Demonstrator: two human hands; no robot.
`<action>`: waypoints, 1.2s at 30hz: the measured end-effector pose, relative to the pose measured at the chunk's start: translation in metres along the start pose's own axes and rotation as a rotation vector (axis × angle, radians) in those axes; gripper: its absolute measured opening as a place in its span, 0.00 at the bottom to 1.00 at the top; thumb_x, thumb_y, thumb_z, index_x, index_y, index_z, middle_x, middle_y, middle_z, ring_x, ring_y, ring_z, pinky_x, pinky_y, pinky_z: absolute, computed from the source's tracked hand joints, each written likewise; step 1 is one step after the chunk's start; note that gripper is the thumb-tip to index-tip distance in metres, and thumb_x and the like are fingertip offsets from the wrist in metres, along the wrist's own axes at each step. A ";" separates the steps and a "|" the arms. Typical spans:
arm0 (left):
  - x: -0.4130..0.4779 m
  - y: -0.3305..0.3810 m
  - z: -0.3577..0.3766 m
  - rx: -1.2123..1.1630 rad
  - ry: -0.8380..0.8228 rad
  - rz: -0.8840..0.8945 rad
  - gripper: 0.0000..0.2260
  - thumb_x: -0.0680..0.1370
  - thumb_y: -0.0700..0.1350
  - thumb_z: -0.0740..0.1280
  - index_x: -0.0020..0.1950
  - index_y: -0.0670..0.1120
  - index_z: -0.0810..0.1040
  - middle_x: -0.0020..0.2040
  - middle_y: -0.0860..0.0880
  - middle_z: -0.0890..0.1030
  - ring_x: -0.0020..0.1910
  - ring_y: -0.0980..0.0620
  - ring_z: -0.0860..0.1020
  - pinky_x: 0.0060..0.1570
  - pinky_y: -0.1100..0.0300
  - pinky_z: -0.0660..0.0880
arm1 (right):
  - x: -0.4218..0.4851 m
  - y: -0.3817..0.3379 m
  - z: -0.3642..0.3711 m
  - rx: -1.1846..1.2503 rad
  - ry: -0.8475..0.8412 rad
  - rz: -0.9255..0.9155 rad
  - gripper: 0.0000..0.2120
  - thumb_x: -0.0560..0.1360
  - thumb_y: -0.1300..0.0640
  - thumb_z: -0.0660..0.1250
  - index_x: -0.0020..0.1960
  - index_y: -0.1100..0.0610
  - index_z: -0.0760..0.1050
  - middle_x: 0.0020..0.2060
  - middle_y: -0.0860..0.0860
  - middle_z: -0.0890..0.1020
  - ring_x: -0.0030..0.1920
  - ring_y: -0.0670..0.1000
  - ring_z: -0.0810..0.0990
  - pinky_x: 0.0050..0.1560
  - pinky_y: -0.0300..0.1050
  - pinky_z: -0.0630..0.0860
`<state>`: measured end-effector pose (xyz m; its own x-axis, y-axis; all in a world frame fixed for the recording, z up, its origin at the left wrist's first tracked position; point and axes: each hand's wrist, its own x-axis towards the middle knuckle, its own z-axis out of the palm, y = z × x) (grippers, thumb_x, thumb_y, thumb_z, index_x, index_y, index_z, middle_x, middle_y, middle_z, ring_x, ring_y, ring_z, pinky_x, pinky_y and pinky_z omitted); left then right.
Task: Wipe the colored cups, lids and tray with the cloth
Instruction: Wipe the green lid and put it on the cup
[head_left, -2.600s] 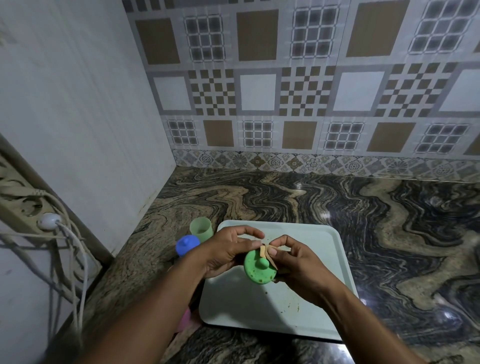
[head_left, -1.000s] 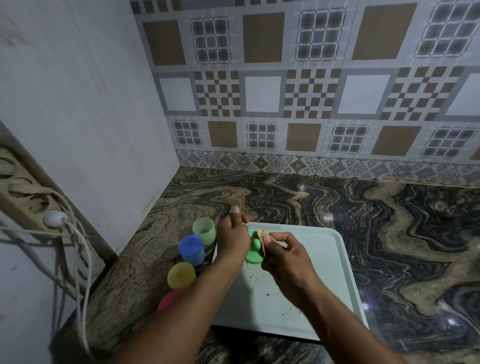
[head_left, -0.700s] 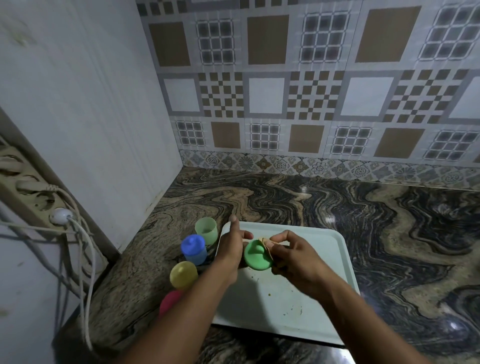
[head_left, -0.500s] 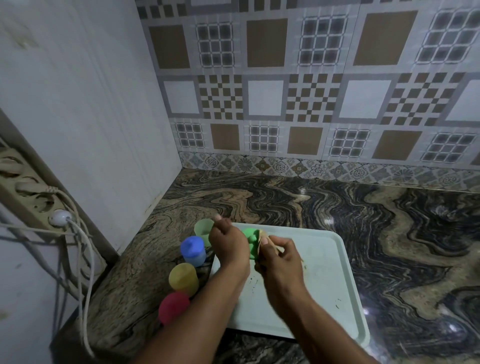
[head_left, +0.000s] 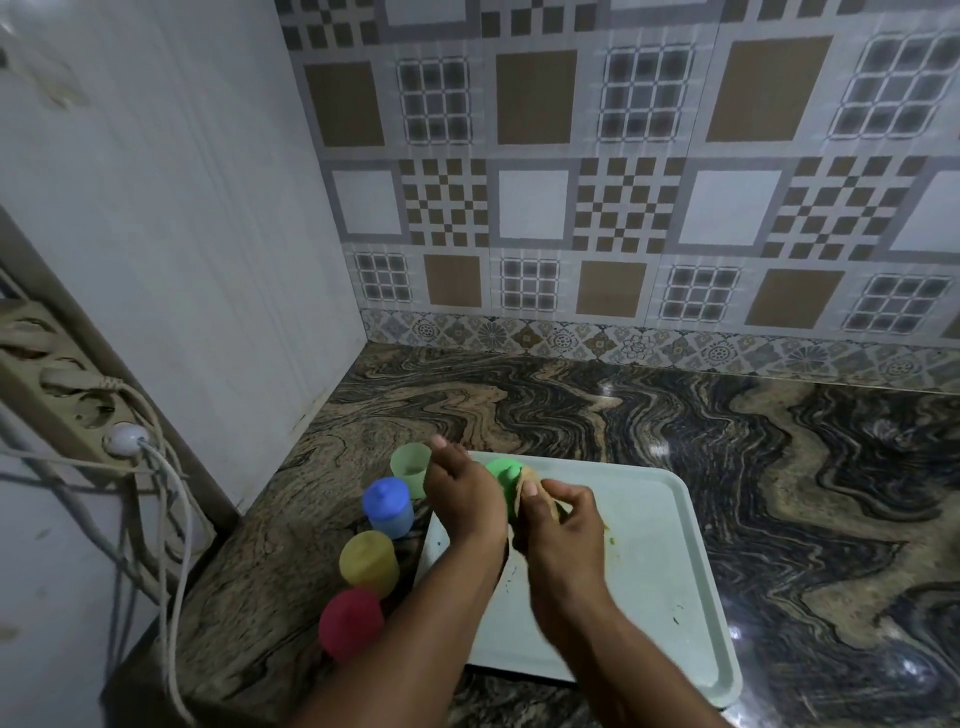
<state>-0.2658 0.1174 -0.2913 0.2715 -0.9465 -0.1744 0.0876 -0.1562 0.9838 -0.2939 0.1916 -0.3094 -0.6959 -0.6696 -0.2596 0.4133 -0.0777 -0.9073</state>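
My left hand (head_left: 464, 494) grips a green lid (head_left: 502, 475) over the far left corner of the pale green tray (head_left: 660, 551). My right hand (head_left: 558, 525) pinches a small tan cloth (head_left: 531, 477) against the lid. Left of the tray stand an open pale green cup (head_left: 409, 466), a blue cup with its lid on (head_left: 387, 505), a yellow cup (head_left: 368, 562) and a red cup (head_left: 350, 627). The tray shows small green and brown smears.
The marbled dark stone counter (head_left: 675, 410) runs to a tiled back wall and a white side wall on the left. A power strip with a white plug and hanging cables (head_left: 122, 441) sits at the counter's left edge.
The green lid has been turned in my hands while the cloth rubs it, and both hands have shifted slightly toward the tray's far left corner. The view tilted so all cups show.
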 end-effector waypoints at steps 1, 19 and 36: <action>0.004 -0.004 -0.003 0.045 -0.068 -0.042 0.27 0.84 0.59 0.50 0.43 0.41 0.77 0.43 0.41 0.81 0.47 0.40 0.79 0.40 0.56 0.70 | 0.009 -0.009 -0.007 -0.041 -0.068 0.011 0.05 0.79 0.62 0.68 0.51 0.61 0.72 0.37 0.59 0.80 0.32 0.52 0.75 0.33 0.46 0.73; 0.027 0.010 -0.016 0.157 -0.634 -0.408 0.26 0.81 0.64 0.55 0.40 0.45 0.77 0.36 0.43 0.83 0.35 0.46 0.80 0.38 0.56 0.76 | 0.033 -0.050 -0.031 -0.176 -0.458 0.193 0.04 0.80 0.62 0.66 0.49 0.61 0.72 0.36 0.60 0.79 0.31 0.52 0.74 0.31 0.45 0.68; 0.023 0.021 -0.009 0.272 -0.395 0.052 0.21 0.84 0.55 0.57 0.36 0.45 0.75 0.33 0.46 0.78 0.33 0.49 0.75 0.33 0.61 0.70 | 0.022 -0.037 -0.015 -0.172 -0.425 -0.014 0.04 0.80 0.64 0.66 0.51 0.62 0.71 0.37 0.59 0.80 0.32 0.50 0.73 0.33 0.44 0.70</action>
<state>-0.2493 0.0950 -0.2750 -0.1209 -0.9816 -0.1476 -0.1848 -0.1239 0.9749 -0.3334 0.1909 -0.2861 -0.3834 -0.9156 -0.1208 0.2769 0.0109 -0.9609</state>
